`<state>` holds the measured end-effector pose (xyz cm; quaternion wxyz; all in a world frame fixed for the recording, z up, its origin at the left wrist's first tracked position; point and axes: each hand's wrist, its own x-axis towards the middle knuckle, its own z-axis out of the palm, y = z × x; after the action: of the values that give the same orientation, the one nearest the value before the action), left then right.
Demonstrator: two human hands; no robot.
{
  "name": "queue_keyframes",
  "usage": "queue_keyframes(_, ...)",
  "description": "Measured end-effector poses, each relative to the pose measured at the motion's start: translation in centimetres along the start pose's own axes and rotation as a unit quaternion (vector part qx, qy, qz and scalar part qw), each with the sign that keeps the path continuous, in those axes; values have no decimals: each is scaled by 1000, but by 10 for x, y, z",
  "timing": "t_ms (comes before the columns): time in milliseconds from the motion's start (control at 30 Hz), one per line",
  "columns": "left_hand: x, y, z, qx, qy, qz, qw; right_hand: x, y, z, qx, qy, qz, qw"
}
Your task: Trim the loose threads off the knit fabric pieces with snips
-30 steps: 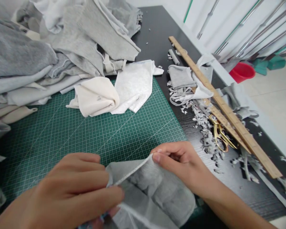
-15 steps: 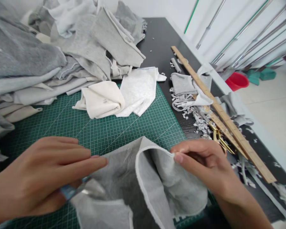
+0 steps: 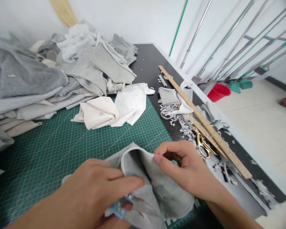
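A piece of grey fabric (image 3: 173, 190) with a pale edge is bunched up over the front of the green cutting mat (image 3: 62, 152), its opening gaping towards me. My right hand (image 3: 181, 165) pinches the fabric's upper edge between thumb and fingertips. In my left hand (image 3: 97, 187) is a pair of blue-handled thread snips (image 3: 119, 208), held low under the palm, with blurred metal blades pointing right across the fabric. My left thumb and forefinger reach over the fabric's opening. The left hand covers part of the cloth and of the snips.
Heaped grey cloth (image 3: 26, 73) fills the back left. A cream folded cloth (image 3: 97, 113) and a white one (image 3: 132, 103) lie mid-mat. On the right are a wooden ruler (image 3: 205, 122), gold-handled scissors (image 3: 201, 144) and scraps. A red bucket (image 3: 219, 92) stands beyond the table edge.
My left hand with the snips has moved right, up to the fabric's opening. My right hand keeps its pinch on the edge. The camera view has tilted up and shifted right.
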<state>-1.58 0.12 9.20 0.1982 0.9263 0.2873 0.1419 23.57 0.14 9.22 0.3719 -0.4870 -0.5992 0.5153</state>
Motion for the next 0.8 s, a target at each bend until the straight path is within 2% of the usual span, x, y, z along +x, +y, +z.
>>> queue_keyframes(100, 13, 4, 9, 12, -64, 8, 998, 3, 10, -7, -12, 1, 23, 1000)
queue_keyframes(200, 9, -6, 18, 0, -82, -19, 996, 9, 21, -13, -64, 12, 33, 997)
queue_keyframes(333, 8, -24, 25, -34, -53, -55, 996, 20, 29, -15, -89, 2, 18, 996)
queue_keyframes(500, 19, -38, 22, -34, -15, -54, 998, 30, 34, -6, -92, -8, -18, 996)
queue_keyframes(633, 13, -39, 18, -29, 5, -96, 995, 28, 37, -7, -54, -1, -8, 999)
queue_keyframes(800, -6, -33, 17, -33, 8, -108, 994, 25, 38, -20, 11, -61, -11, 998)
